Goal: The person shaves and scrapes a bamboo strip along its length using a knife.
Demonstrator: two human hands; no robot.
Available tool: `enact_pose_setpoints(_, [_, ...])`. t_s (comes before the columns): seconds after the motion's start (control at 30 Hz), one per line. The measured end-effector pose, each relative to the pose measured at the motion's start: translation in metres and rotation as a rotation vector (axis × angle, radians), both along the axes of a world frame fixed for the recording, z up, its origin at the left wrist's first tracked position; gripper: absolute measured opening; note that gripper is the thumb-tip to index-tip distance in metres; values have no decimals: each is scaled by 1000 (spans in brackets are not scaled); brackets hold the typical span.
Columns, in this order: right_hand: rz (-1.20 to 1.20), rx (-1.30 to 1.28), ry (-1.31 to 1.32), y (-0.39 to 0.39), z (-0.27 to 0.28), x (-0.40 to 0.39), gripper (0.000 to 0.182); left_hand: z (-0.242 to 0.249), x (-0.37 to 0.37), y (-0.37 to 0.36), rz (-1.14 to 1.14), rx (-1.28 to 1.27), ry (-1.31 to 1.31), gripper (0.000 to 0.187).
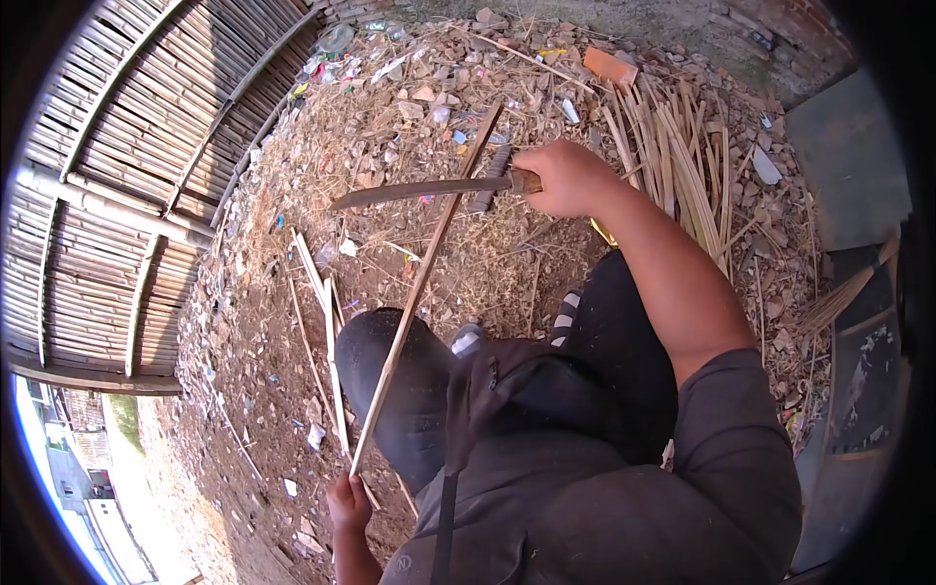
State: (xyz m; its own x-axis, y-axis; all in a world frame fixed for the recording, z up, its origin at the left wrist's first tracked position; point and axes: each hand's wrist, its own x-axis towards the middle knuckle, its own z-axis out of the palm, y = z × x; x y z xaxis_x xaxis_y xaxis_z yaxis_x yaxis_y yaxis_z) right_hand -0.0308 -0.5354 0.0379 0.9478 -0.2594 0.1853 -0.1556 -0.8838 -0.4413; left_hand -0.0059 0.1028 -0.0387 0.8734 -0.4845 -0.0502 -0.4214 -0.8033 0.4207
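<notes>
My right hand (pixel 564 180) is closed around the wooden handle of a machete (pixel 419 192), whose long, slightly curved blade points left. The blade crosses the upper part of a long bamboo strip (pixel 414 288) in this view. Down by my left knee, my left hand (pixel 348 502) grips the strip's lower end. From there the strip slants up past the knee, its darker far end beyond the blade. A dark, ridged piece (pixel 490 178) lies on the ground behind the base of the blade.
Split bamboo strips (pixel 682 161) are piled at the upper right, near an orange brick (pixel 610 67). More pale strips (pixel 331 351) lie left of my knee. Chips, rubble and litter cover the soil. A bamboo fence (pixel 127 185) stands left, a grey panel (pixel 843 161) right.
</notes>
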Motion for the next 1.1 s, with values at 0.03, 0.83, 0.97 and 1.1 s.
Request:
enact_pose_setpoints(0.03, [20,-38,4,5,3,0,17,-1,0,-1,2,25,-15,39])
enact_pose_setpoints(0.83, [63,-54,109,29,0,12,20,3,-18,-26,58,0,-98,39])
enact_pose_setpoints(0.97, [90,12,216,34,-11,20,25,-5,-22,-34,44,28,-225,34])
enact_pose_setpoints(1.1, [12,145,187,23,-34,32,27,-5,-25,-33,56,66,-230,32])
